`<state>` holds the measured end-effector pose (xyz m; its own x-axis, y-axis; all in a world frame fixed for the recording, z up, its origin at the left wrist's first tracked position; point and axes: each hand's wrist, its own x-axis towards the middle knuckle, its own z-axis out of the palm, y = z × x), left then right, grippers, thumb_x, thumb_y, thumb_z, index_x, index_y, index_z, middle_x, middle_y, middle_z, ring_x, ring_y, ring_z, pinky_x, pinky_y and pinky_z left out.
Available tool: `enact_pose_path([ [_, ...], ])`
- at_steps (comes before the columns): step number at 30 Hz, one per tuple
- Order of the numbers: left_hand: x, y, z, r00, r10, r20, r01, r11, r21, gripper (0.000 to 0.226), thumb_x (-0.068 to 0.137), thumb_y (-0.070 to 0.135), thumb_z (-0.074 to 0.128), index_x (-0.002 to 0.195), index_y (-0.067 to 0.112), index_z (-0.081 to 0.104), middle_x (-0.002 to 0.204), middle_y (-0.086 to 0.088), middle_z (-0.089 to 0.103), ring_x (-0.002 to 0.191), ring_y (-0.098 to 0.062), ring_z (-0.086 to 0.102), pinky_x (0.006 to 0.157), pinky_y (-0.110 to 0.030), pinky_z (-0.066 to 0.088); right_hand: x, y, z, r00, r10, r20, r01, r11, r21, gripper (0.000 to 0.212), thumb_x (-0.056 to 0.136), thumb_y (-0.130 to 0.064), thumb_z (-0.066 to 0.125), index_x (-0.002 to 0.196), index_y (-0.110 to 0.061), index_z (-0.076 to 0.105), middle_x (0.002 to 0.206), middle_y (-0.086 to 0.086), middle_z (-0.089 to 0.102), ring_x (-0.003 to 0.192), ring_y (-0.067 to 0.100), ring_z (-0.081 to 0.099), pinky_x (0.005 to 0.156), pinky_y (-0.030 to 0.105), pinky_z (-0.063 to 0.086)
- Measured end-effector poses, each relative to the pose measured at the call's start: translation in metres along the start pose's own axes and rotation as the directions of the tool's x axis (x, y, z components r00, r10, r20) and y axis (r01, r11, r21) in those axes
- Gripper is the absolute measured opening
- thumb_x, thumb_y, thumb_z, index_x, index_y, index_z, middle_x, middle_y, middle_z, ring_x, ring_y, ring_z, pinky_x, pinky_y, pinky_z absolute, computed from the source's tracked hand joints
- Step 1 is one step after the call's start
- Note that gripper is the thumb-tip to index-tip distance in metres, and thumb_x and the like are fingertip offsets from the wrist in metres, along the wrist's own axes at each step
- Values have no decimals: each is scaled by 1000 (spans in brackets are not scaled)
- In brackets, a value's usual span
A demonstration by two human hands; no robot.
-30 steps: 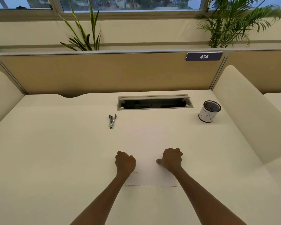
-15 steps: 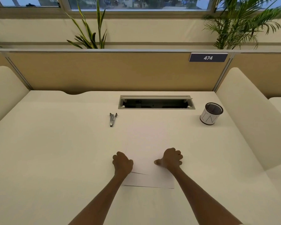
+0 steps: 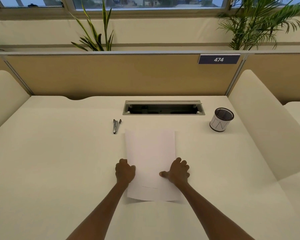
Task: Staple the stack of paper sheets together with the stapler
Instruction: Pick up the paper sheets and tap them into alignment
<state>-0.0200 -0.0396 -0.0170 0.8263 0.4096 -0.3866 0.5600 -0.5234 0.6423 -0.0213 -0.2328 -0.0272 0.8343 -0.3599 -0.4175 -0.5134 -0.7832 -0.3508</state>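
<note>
An office: partitioned desk [image 3: 59, 161] (numbered 474 on its plate [image 3: 219, 59]) with cable hatch [image 3: 163, 108].

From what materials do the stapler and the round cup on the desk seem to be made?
The stapler looks like bare metal with a shiny finish: it is grey and catches bright glints. The cup seems to be black wire mesh, since its inner wall shows a fine grid; a white band with dark letters, probably paper, wraps its outside. Both are small in view, so this is only likely.
</note>
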Motion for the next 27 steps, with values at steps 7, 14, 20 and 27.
enact_pose_path([
  [7,-12,4,-3,996,89,-15,-90,980,-176,42,86,8,59,126,2,49,120,-18,61,112,-34,57,93,-36,43,4,4,-6,1000,1,29,-4,994,111,86,66,-59,77,122,-6,39,126,13,44,121,33,43,91,43,44],
  [14,-19,11,-21,986,169,-13,-165,942,-293,34,88,8,59,121,7,52,120,-13,64,104,-28,61,78,-29,44,28,12,-32,998,-20,64,-23,795,606,85,67,-52,80,129,-7,45,130,11,54,120,29,53,99,42,47],
  [20,-25,21,-32,971,239,-2,-226,912,-342,31,89,12,59,119,12,53,112,-4,65,93,-20,63,67,-22,46,30,11,-71,961,-268,69,64,457,887,29,70,-13,84,95,-16,71,109,13,73,93,25,71,82,38,58],
  [27,-33,41,-37,950,305,-73,-310,873,-376,33,83,14,66,114,17,52,103,-1,68,91,-19,67,79,-37,55,14,-7,-109,940,-293,-176,287,393,873,27,77,-9,78,102,-11,70,100,6,73,87,21,71,76,33,59],
])
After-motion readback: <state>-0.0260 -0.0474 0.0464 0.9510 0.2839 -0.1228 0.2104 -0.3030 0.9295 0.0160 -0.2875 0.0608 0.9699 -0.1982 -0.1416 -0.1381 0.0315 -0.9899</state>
